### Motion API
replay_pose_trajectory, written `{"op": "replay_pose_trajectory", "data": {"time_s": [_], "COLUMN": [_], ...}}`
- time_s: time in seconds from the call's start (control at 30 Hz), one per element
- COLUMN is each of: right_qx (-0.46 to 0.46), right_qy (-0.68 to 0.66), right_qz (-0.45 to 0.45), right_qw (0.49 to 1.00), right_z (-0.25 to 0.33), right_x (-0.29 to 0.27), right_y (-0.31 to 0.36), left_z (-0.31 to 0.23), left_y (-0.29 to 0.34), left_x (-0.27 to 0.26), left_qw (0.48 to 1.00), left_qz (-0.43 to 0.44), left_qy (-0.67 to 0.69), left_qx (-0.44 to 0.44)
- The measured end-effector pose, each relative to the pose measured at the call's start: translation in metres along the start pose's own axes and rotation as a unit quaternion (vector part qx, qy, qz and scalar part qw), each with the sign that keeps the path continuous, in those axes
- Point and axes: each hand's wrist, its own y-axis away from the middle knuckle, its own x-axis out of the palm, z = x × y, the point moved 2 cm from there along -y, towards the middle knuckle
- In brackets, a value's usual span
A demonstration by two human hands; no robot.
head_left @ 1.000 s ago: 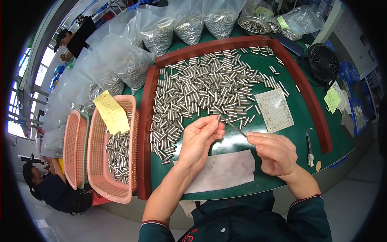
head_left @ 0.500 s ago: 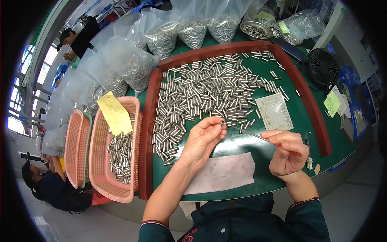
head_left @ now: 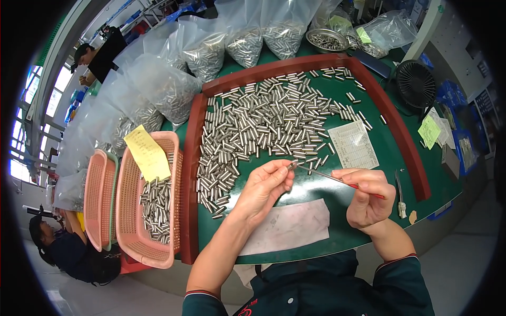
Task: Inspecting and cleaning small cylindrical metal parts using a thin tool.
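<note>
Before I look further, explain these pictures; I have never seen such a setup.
There is no machine: a person works with bare hands. Every picture comes from one wide camera on the head, looking down, so edges bend. The left hand pinches a small metal piece; the right hand holds a thin red-handled tool, its tip near that piece. On the green table, metal pins lie inside a red frame, with a paper sheet and a cloth. A pink basket at left holds more pins.
</note>
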Motion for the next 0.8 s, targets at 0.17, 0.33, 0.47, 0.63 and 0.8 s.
{"op": "replay_pose_trajectory", "data": {"time_s": [0.17,0.33,0.47,0.63,0.8], "right_qx": [0.005,0.007,-0.023,-0.128,-0.089], "right_qy": [0.006,0.014,0.036,0.113,0.055], "right_qz": [0.005,0.003,0.035,0.092,0.071], "right_qw": [1.000,1.000,0.998,0.981,0.992], "right_z": [0.0007,0.0001,0.0008,0.0074,0.0035], "right_x": [0.0002,0.0008,0.0008,0.0000,-0.0008], "right_y": [-0.0012,-0.0009,-0.0006,-0.0049,-0.0026], "left_z": [0.0014,0.0023,0.0005,-0.0011,-0.0005], "left_y": [-0.0007,0.0002,0.0005,0.0003,-0.0011], "left_x": [-0.0006,-0.0005,-0.0002,-0.0029,-0.0027], "left_qw": [1.000,1.000,1.000,1.000,1.000], "left_qz": [0.014,0.015,0.009,0.012,0.001], "left_qy": [-0.010,-0.010,-0.017,-0.007,-0.016], "left_qx": [-0.003,-0.011,-0.016,-0.021,-0.005]}}
